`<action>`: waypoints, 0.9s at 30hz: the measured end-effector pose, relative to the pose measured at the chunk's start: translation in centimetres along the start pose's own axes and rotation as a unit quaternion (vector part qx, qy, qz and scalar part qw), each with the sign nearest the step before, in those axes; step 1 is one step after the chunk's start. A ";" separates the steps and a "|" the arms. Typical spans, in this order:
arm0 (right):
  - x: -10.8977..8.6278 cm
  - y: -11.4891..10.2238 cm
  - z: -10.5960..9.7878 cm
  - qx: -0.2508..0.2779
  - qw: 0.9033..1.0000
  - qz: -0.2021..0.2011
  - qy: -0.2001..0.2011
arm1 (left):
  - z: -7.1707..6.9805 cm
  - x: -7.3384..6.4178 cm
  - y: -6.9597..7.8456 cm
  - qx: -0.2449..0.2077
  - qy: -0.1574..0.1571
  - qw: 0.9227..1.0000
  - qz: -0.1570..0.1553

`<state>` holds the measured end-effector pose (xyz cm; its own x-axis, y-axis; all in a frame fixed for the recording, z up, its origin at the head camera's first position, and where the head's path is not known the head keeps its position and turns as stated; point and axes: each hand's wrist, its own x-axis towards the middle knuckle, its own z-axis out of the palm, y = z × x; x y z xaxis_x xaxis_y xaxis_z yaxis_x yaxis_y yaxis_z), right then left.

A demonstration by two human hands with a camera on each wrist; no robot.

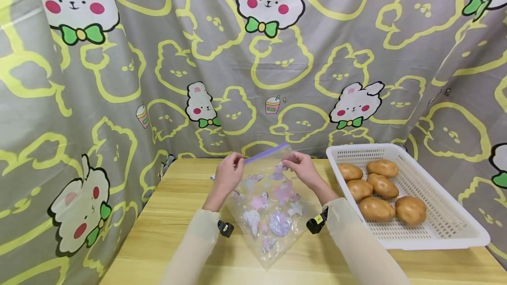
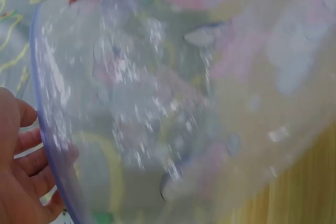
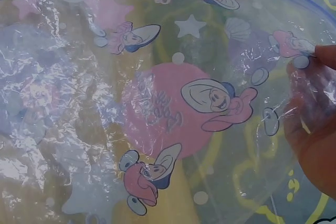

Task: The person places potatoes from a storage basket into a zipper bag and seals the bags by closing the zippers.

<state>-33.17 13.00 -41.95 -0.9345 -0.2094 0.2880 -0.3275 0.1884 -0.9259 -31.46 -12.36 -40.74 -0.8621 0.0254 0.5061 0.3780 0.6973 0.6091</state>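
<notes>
A clear zip bag (image 1: pixel 257 214) with a purple zip edge (image 1: pixel 267 152) hangs tilted over the table, printed with pink stars, shells and cartoon figures. At its upper left, my left hand (image 1: pixel 229 173) grips the bag by the zip edge; the left wrist view shows those fingers (image 2: pixel 34 158) curled at the purple strip, some behind the film. My right hand (image 1: pixel 304 168) pinches the film at the upper right, just below the zip. In the right wrist view, part of this hand (image 3: pixel 315 140) shows through the film. No contents are visible inside the bag.
To the right, a white perforated plastic basket (image 1: pixel 455 214) holds several brown potatoes (image 1: pixel 376 209). Both stand on a light wooden table (image 1: pixel 158 232). A grey patterned curtain (image 1: pixel 245 69) hangs behind the table and at its sides.
</notes>
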 end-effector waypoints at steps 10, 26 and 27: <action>-1.1 -0.9 -0.7 0.033 0.998 0.009 0.047 | -1.0 -1.2 -2.7 -0.031 0.020 0.994 -0.100; -0.9 0.9 -1.0 0.105 0.986 0.010 0.131 | 2.2 -2.6 -1.7 -0.306 0.044 0.898 -0.313; -1.0 0.9 -1.1 0.112 0.984 0.008 0.135 | 2.5 -2.6 -1.5 -0.317 0.042 0.893 -0.317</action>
<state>-32.70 14.38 -42.77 -0.9525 0.0596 0.2986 -0.3009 -0.0338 -0.9531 -30.60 -11.72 -44.51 -0.9522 -0.3036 -0.0348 -0.0387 0.0068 0.9992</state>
